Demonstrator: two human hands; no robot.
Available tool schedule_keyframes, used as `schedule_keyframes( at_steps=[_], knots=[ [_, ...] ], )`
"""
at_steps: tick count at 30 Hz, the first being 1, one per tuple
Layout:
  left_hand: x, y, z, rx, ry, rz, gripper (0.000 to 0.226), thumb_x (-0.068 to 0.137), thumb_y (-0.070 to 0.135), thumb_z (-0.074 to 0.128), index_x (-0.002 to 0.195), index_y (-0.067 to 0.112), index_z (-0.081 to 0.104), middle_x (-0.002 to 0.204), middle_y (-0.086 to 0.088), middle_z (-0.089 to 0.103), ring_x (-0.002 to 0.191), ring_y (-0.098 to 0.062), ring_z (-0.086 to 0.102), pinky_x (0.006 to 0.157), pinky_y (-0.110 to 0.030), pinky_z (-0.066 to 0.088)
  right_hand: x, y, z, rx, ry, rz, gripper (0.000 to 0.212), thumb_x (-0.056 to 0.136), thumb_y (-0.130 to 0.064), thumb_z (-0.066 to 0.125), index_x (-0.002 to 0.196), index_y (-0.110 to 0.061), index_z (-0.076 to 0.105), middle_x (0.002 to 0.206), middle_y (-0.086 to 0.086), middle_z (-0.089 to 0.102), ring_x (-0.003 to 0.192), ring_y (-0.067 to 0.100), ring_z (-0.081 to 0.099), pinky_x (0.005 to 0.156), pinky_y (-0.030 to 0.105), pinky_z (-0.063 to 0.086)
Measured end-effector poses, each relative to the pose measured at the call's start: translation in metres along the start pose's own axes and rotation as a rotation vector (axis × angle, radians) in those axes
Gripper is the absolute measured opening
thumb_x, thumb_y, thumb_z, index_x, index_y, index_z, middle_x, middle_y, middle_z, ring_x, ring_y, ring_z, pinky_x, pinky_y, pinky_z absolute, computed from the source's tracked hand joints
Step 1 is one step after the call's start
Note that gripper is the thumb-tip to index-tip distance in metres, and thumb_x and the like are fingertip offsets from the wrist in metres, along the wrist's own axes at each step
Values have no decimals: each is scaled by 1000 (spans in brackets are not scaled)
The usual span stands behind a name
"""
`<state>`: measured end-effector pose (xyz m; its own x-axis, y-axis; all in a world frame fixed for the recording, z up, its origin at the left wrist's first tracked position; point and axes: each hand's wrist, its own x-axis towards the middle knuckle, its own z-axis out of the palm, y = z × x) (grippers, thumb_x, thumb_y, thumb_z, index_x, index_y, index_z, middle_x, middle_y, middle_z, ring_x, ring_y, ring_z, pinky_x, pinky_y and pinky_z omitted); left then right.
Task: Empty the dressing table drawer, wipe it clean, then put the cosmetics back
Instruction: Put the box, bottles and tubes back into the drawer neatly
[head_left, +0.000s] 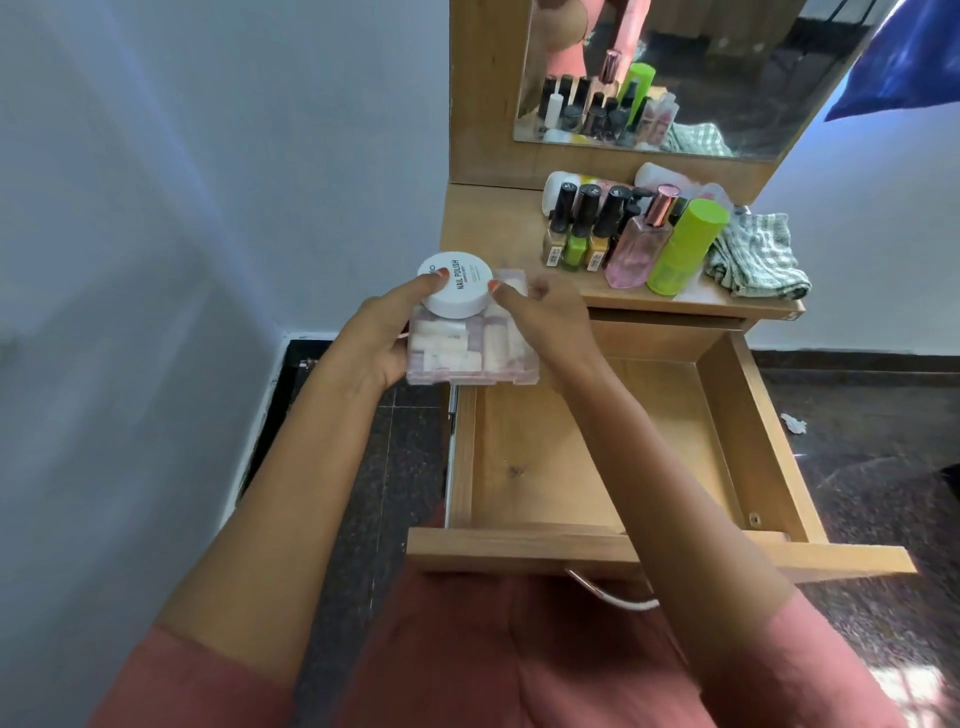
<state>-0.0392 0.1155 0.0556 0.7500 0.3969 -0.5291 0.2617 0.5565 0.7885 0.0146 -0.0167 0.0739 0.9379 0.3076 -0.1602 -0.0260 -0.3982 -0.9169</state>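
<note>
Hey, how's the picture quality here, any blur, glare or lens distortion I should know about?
Head view: soft, even daylight, but a sun patch on the floor at lower right is blown out; the right hand is slightly motion-blurred, while the white jar lid text reads sharp; the wide-angle lens skews and bends the drawer edges.

A home bedroom: mirrored wooden dressing table (498, 228) crowded with cosmetics (631, 236).
</note>
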Motion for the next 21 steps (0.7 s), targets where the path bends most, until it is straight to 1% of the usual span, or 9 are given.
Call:
schedule_keyframes(
  at_steps=[1,3,6,8,11,13,17,19,21],
  knots=[
    [-4,-5,3,-10,-17,-11,42,81,22,67,118,3,57,100,-12,66,79,-21,66,54,-31,58,-3,5,-6,26,-9,28,38,88,-29,58,117,-6,54,111,2,59,91,15,55,74,26,44],
    [-11,-13,12,-19,-47,-31,39,82,21,66,116,3,57,97,-12,67,75,-21,67,56,-32,59,-5,17,-19,44,-16,78,33,88,-24,58,115,-5,58,109,6,65,89,18,61,70,26,48],
    [-20,-25,27,14,-33,-54,39,81,18,67,115,1,57,90,-12,67,73,-21,66,62,-35,58,-8,35,-38,35,-19,134,32,86,-18,61,114,-3,61,108,13,67,91,23,66,80,35,54],
    [-23,-35,36,69,-21,-65,42,80,17,68,117,0,56,90,-12,67,74,-21,65,64,-36,57,-10,46,-49,31,-25,163,30,84,-16,63,110,-2,63,105,15,68,91,25,66,86,42,54],
    [-25,-48,51,135,-25,-70,42,81,17,68,116,0,54,98,-13,66,75,-20,65,65,-35,55,-10,61,-62,37,-16,215,26,83,-14,66,104,0,64,101,18,69,91,29,67,87,45,54],
    [-24,-57,59,154,-17,-55,37,81,16,68,112,0,56,101,-13,65,71,-16,63,61,-31,55,-8,71,-67,41,-5,246,24,82,-14,67,101,0,65,99,18,69,91,31,67,88,47,53],
    [-18,-77,72,224,14,1,19,85,16,65,100,8,58,92,-4,60,66,-8,57,48,-18,51,0,90,-74,49,26,300,28,79,-12,69,101,3,61,102,21,67,90,30,65,87,47,53],
    [-10,-87,75,293,45,49,23,85,17,64,105,6,60,101,-5,63,77,-13,60,58,-21,52,6,99,-75,64,45,352,36,77,-11,71,104,8,57,103,21,64,91,31,64,87,46,53],
    [-4,-94,79,403,71,87,31,87,19,62,114,4,59,114,-9,63,93,-19,61,74,-30,54,13,110,-72,84,31,382,35,75,-8,73,101,10,58,105,24,64,93,35,65,86,49,53]
  ],
)
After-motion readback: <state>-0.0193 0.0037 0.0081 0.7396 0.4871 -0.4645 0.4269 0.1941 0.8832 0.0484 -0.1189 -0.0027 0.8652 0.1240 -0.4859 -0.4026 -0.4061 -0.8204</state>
